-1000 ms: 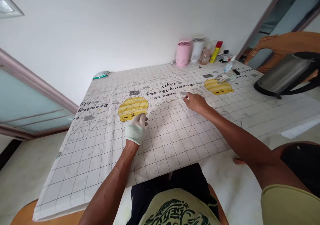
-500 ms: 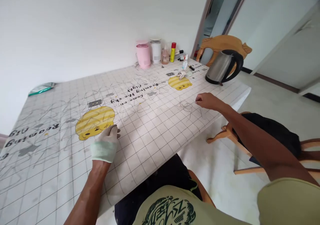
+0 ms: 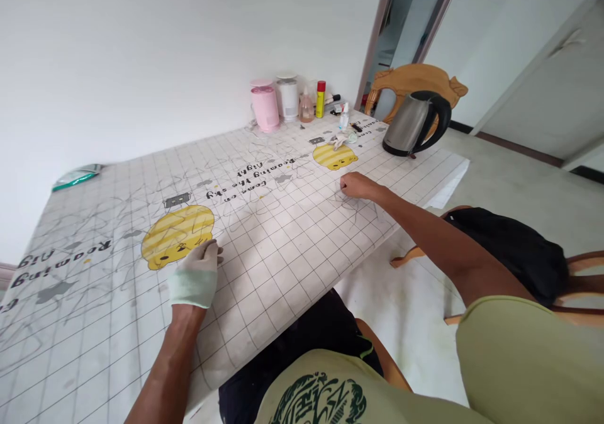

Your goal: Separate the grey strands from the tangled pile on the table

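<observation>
White-gloved left hand (image 3: 199, 268) and bare right hand (image 3: 357, 185): I am clenching fingers over the gridded tablecloth (image 3: 283, 248); contents, I cannot tell.

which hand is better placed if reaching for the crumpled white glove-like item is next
Right, probably: the bare right hand is much nearer the crumpled white glove-like item, while the pale-gloved left hand is farther off, by another round yellow bear print.
</observation>
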`<move>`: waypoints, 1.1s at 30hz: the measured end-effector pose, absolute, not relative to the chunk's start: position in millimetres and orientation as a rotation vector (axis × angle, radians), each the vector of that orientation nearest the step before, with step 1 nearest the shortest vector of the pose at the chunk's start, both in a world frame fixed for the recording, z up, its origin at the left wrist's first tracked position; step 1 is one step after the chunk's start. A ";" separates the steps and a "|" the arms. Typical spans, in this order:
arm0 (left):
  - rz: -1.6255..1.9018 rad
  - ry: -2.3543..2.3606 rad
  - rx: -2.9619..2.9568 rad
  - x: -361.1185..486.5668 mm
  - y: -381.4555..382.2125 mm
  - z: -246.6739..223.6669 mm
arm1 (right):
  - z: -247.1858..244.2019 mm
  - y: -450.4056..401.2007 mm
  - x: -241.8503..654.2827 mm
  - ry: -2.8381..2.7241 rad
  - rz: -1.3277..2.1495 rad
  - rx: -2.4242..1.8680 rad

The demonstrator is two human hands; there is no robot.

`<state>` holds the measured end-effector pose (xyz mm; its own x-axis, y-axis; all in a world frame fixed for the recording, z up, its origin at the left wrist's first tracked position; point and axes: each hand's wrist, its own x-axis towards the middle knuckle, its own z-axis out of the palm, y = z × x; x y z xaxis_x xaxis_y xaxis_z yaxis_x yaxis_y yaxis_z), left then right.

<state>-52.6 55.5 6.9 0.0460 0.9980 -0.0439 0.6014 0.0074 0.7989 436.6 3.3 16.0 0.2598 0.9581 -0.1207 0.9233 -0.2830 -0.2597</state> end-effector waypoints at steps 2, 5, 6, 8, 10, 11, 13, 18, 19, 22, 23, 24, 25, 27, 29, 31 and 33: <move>0.768 1.625 1.669 -51.9 54.9 6.8 | 16.7 4.9 436.0 -1.793 0.337 -2.356; 0.770 1.620 1.656 -50.3 53.2 7.7 | 22.6 3.7 440.0 -1.772 0.255 -2.311; 0.770 1.620 1.651 -49.5 52.3 8.6 | 25.6 2.7 442.2 -1.758 0.231 -2.297; 0.765 1.622 1.655 -47.9 50.2 10.9 | 31.9 0.4 446.9 -1.724 0.191 -2.279; 0.753 1.626 1.669 -46.5 48.3 12.9 | 37.3 -2.8 450.6 -1.695 0.156 -2.261; 0.743 1.627 1.675 -46.1 47.6 13.5 | 39.4 -4.8 452.0 -1.678 0.147 -2.246; 0.722 1.627 1.680 -45.4 46.7 13.9 | 42.2 -9.4 453.6 -1.625 0.174 -2.203; 0.699 1.632 1.694 -44.5 45.2 14.6 | 45.9 -21.4 454.4 -1.497 0.295 -2.105; 0.687 1.636 1.704 -44.2 44.8 15.3 | 46.5 -23.3 454.4 -1.490 0.289 -2.100; 0.654 1.644 1.716 -43.3 43.8 17.7 | 46.5 -27.3 456.4 -1.454 0.281 -2.102; 0.650 1.643 1.713 -43.1 43.8 18.1 | 45.5 -27.9 458.2 -1.419 0.289 -2.102; 0.648 1.639 1.711 -43.0 44.0 18.1 | 43.8 -28.2 460.8 -1.367 0.304 -2.100; 0.646 1.635 1.711 -43.0 44.5 17.6 | 41.6 -28.2 464.3 -1.297 0.324 -2.097; 0.641 1.638 1.717 -43.7 46.1 15.5 | 35.7 -27.9 473.1 -1.129 0.352 -2.096; 0.627 1.648 1.726 -44.8 48.2 12.5 | 29.0 -28.4 483.1 -0.996 0.349 -2.112; 0.612 1.647 1.734 -45.9 50.2 9.5 | 22.5 -30.9 492.4 -0.935 0.326 -2.149; 0.599 1.639 1.741 -46.6 51.4 7.2 | 17.2 -35.6 499.7 -0.919 0.303 -2.201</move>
<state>-46.6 51.4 7.2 0.1084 0.9879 -0.1111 0.6835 0.0071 0.7299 499.7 -35.6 17.2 0.7179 0.6938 0.0562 0.5245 -0.4861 -0.6990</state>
